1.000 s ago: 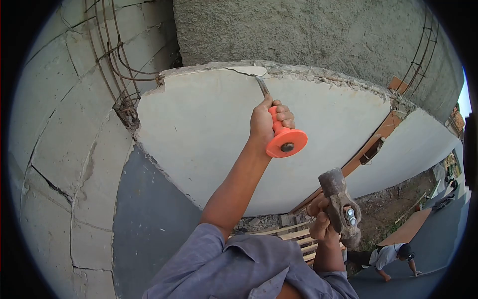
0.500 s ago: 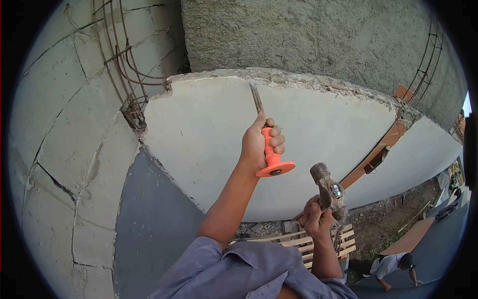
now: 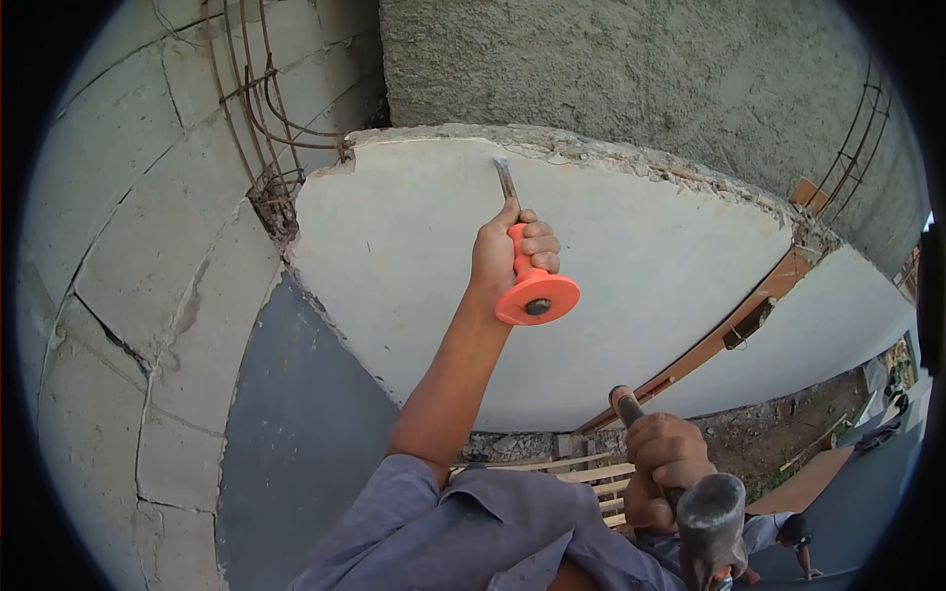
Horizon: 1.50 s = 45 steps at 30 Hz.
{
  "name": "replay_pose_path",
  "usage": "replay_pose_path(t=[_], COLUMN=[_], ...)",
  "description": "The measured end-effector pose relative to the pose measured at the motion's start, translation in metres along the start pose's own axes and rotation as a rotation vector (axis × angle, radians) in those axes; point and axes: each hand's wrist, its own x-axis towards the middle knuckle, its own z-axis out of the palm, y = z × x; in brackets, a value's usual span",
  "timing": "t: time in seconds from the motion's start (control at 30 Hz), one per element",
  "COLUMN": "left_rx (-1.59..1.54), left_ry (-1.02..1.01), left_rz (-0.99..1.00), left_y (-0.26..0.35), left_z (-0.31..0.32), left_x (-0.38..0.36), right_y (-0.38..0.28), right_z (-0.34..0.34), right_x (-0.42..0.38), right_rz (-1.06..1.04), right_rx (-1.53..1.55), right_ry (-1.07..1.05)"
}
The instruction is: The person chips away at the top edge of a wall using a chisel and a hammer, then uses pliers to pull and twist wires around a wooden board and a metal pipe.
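My left hand is wrapped round the orange guarded grip of a chisel. The chisel's metal tip touches or nearly touches the white wall just below its broken top edge. Low on the right, my right hand grips the handle of a hammer. The hammer's steel head is close to the camera, drawn back toward my body and well apart from the chisel. Part of the hammer head is cut off by the bottom of the view.
Bare rebar sticks up at the left beside a block wall. Rough grey concrete stands behind the white wall. Wooden slats lie below me. At the lower right another person bends down.
My right hand has pulled the hammer down and back toward me, turning its head toward the camera. The chisel's guard has tilted toward me, and its tip sits slightly lower on the wall.
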Motion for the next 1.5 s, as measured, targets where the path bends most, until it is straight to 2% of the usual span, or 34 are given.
replay_pose_path(t=[0.07,0.13,0.2,0.27,0.33,0.43,0.5,0.57,0.6,0.7,0.73,0.8,0.9,0.97,1.03,1.13,1.23,1.27,1.37,1.4,1.5], left_rx=[-0.008,0.004,0.025,0.067,0.075,0.037,0.037,0.012,-0.003,0.086,0.077,0.050,0.067,0.028,0.074,0.218,0.208,0.188,0.163,0.138,0.095], left_ry=[0.014,0.035,0.068,0.112,0.092,0.083,0.092,0.053,0.029,0.034,0.039,0.052,0.111,0.091,0.100,0.120,0.114,0.091,0.066,0.056,0.047], left_rz=[0.014,0.040,0.076,0.081,0.090,0.060,0.052,0.039,0.037,0.034,0.034,0.034,0.059,0.051,0.051,0.094,0.098,0.092,0.089,0.081,0.068], left_y=[-0.002,-0.004,-0.009,-0.017,-0.010,-0.008,-0.005,-0.004,-0.005,-0.004,-0.003,-0.003,-0.005,-0.006,-0.014,-0.013,-0.009,-0.007,0.000,0.005,0.011], left_z=[0.008,0.010,0.016,0.008,0.015,0.013,0.015,0.012,0.010,0.002,0.002,0.006,0.014,0.012,0.003,-0.002,-0.004,-0.006,-0.008,-0.008,-0.006], left_x=[-0.001,0.002,0.003,0.000,0.007,0.004,0.003,0.005,0.005,0.007,0.006,0.004,0.001,0.004,0.002,0.007,0.003,0.000,-0.007,-0.007,-0.008], right_y=[-0.001,0.042,0.053,0.043,0.038,0.014,0.033,0.062,0.056,0.069,0.062,0.041,0.047,0.058,0.086,0.062,0.051,0.046,0.037,0.036,0.033], right_z=[0.021,0.005,0.006,0.014,0.013,0.020,0.024,0.018,0.022,0.013,0.014,0.011,0.036,0.035,0.008,0.010,-0.002,-0.006,-0.011,-0.017,-0.022], right_x=[0.017,0.002,0.004,0.002,-0.006,0.007,0.009,-0.006,0.003,-0.023,-0.028,-0.021,0.001,-0.006,-0.026,-0.042,-0.044,-0.045,-0.045,-0.053,-0.055], right_rz=[-0.411,-0.303,-0.032,0.194,0.179,0.020,-0.275,-0.226,0.173,0.388,0.179,0.050,-0.313,-0.112,0.553,0.654,0.281,0.264,0.224,0.277,0.338], right_rx=[0.085,-0.059,-0.431,-0.709,-0.669,-0.181,-0.076,-0.109,-0.603,-0.493,-0.628,-0.248,-0.006,-0.160,-0.483,-0.431,-0.652,-0.697,-0.782,-0.873,-0.823], right_ry=[0.056,-0.181,-0.333,-0.349,-0.355,-0.179,-0.209,-0.253,-0.289,-0.324,-0.262,-0.204,-0.038,-0.096,-0.353,-0.156,-0.267,-0.308,-0.312,-0.371,-0.259])
